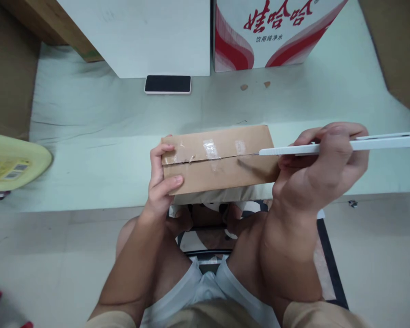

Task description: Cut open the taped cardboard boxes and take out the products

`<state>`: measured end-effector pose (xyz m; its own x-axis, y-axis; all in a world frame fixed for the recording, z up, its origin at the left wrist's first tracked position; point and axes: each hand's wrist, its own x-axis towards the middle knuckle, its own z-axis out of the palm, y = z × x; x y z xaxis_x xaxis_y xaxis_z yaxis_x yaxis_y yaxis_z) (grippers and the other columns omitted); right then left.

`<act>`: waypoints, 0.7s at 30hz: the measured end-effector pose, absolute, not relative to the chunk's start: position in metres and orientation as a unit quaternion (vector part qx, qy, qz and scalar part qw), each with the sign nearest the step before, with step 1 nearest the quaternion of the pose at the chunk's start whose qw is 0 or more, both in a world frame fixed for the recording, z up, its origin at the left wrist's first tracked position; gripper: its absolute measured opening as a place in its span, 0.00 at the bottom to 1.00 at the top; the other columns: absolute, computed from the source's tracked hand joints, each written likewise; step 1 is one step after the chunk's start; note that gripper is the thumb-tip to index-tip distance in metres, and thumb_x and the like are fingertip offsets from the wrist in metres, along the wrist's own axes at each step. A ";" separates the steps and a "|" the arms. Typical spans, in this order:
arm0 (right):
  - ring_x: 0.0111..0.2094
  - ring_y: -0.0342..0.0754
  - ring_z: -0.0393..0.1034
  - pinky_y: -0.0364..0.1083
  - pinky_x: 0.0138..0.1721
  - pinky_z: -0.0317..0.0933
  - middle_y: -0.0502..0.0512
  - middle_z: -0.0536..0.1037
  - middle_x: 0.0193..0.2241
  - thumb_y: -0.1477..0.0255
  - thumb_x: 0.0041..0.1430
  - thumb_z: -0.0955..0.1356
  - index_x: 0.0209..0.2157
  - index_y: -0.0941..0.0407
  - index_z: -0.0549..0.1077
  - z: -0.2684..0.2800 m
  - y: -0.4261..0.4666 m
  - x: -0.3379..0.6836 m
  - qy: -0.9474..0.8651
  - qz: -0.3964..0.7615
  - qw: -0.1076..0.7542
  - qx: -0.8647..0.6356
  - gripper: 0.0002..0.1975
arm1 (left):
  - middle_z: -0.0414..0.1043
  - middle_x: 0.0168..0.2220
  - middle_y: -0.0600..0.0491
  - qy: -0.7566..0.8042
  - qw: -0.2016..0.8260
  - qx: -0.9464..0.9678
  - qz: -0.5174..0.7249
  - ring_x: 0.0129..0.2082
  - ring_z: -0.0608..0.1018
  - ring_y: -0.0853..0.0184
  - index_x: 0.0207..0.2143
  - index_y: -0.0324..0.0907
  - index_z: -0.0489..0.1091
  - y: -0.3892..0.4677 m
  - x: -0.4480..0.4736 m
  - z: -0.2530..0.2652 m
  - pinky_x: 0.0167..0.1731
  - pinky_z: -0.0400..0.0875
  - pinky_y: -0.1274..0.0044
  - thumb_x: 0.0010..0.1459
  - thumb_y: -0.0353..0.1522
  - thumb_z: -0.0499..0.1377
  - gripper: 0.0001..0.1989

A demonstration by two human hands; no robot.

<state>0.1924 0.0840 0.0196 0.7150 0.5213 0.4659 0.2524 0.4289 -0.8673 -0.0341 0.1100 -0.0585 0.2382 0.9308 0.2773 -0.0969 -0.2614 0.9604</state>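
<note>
A small brown cardboard box (222, 175) is held up at the front edge of the pale green surface. A dark seam runs along its face, with pieces of clear tape (210, 149) across it. My left hand (162, 177) grips the box's left end, thumb on the near part and fingers on the far side. My right hand (328, 164) is closed around a white utility knife (392, 142). The knife's tip end lies over the seam near the right end of the box; whether a blade is out or inside the seam I cannot tell.
A black-screened phone (167, 84) lies before a large white box (157, 36). Beside it stands a red and white carton (259, 41). Two small brown scraps (244, 87) lie nearby. A yellow bottle (13, 161) is at left, with brown cartons (10, 77) behind it.
</note>
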 end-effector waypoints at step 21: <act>0.44 0.53 0.79 0.49 0.34 0.72 0.54 0.74 0.38 0.51 0.68 0.64 0.50 0.49 0.74 -0.001 0.071 0.223 -0.535 0.151 0.598 -0.577 0.20 | 0.65 0.61 0.53 0.343 0.544 0.523 0.559 0.59 0.71 0.51 0.51 0.54 0.71 0.113 -0.032 -0.058 0.57 0.72 0.59 0.41 0.44 0.75 0.33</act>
